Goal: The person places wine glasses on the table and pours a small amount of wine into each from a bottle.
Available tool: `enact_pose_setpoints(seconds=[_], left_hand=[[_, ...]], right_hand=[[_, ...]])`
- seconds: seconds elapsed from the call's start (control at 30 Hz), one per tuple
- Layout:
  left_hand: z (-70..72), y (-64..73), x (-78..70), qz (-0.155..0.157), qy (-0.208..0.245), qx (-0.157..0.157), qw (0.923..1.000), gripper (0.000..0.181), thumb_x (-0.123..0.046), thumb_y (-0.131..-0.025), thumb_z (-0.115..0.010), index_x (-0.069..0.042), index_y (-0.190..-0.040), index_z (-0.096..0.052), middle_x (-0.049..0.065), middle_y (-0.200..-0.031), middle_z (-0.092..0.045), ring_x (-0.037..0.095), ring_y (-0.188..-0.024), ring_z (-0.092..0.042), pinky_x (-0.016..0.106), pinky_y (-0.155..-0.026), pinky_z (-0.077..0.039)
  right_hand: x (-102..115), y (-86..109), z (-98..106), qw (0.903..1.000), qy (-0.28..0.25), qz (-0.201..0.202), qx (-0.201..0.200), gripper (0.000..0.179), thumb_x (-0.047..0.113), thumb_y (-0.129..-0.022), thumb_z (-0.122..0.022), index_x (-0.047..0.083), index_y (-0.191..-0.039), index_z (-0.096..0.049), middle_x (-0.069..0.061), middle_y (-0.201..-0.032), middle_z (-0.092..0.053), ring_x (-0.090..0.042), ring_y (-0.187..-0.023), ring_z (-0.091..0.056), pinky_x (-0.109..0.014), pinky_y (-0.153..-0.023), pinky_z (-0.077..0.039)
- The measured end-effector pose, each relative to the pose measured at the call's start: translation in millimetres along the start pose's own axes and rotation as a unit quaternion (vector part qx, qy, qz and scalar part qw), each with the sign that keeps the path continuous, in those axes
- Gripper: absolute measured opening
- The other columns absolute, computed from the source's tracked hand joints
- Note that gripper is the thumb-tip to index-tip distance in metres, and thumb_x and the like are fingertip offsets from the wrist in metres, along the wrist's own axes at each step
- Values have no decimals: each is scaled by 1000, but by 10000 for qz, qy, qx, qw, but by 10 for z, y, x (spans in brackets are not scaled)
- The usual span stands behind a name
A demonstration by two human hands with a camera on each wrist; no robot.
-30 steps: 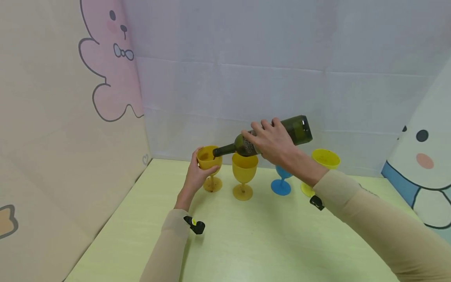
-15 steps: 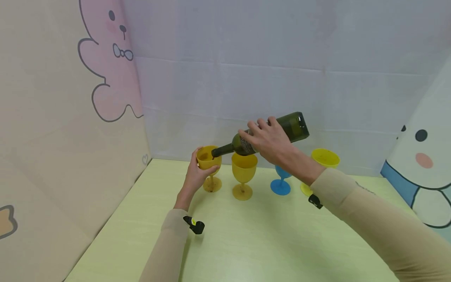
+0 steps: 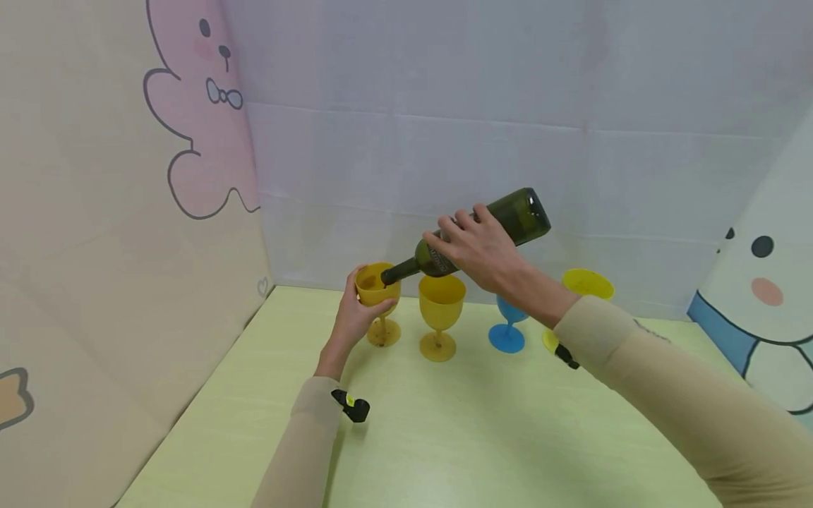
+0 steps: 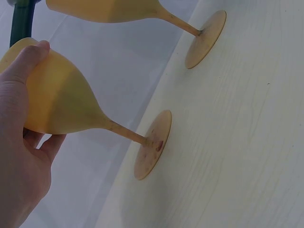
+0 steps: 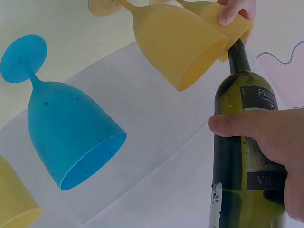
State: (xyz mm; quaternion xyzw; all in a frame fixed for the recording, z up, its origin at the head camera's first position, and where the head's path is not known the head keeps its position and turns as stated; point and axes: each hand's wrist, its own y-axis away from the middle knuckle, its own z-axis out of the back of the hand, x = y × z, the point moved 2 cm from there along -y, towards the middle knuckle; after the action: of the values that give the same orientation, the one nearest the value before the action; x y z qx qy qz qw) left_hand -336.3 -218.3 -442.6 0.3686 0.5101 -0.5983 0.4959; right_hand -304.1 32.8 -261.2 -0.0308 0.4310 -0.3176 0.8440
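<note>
My left hand [image 3: 357, 316] grips the bowl of the leftmost orange-yellow goblet [image 4: 66, 95], which stands upright on the table with dark spots on its foot. Fingers and thumb wrap around the bowl from the left. My right hand [image 3: 479, 248] holds a green glass wine bottle [image 5: 237, 156] with a dark label around its body. Tilted, the bottle has its base raised to the right and its mouth at the leftmost goblet's rim. Dark liquid shows at the mouth in the head view. A second orange-yellow goblet [image 3: 441, 310] stands just right, under the bottle's shoulder.
Farther right stand a blue goblet [image 5: 71, 128], partly behind the right forearm, and a bright yellow goblet [image 3: 588, 282]. The pale yellow-green table [image 3: 444, 437] meets a cloth backdrop [image 3: 406, 169] behind the row. A printed side panel [image 3: 95, 247] borders the left.
The bottle's base has risen and shifted left, so the bottle tilts more steeply. My right hand has moved up and left with it. The left hand and goblets stay put.
</note>
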Motion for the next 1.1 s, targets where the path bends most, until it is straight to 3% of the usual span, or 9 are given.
enact_pose_setpoints(seconds=[0.6, 0.8, 0.93, 1.1], left_hand=[[-56, 8, -30, -27, -68, -67, 10000, 92, -36, -80, -84, -32, -152, -27, 3, -145, -47, 26, -130, -49, 51, -109, -44], [-54, 1, -22, -35, -92, -82, 9999, 93, -36, -79, -84, -31, -152, -27, 4, -144, -47, 26, -129, -49, 51, -109, -44], [-51, -7, -19, -75, -86, -95, 9999, 93, -33, -80, -84, -29, -153, -26, 5, -143, -48, 27, -128, -50, 51, -107, -45], [-45, -15, -9, -123, -96, -103, 9998, 93, -31, -81, -84, -25, -153, -26, 6, -142, -49, 27, -126, -51, 51, -106, -45]], right_hand=[[-28, -70, 6, 9992, 249, 312, -24, 63, 11, -90, -72, 23, -145, -44, -12, -124, -49, -30, -103, -46, -46, -94, -42], [-45, -90, -1, 9977, 421, 464, -257, 61, 12, -89, -73, 22, -143, -46, -12, -124, -49, -31, -106, -47, -46, -95, -41], [-58, -118, 0, 9955, 546, 617, -475, 59, 14, -89, -73, 22, -142, -48, -13, -127, -50, -31, -107, -49, -46, -96, -41], [-53, -175, 11, 9921, 831, 832, -444, 66, 23, -86, -78, 23, -143, -46, -11, -131, -49, -31, -110, -49, -46, -100, -40]])
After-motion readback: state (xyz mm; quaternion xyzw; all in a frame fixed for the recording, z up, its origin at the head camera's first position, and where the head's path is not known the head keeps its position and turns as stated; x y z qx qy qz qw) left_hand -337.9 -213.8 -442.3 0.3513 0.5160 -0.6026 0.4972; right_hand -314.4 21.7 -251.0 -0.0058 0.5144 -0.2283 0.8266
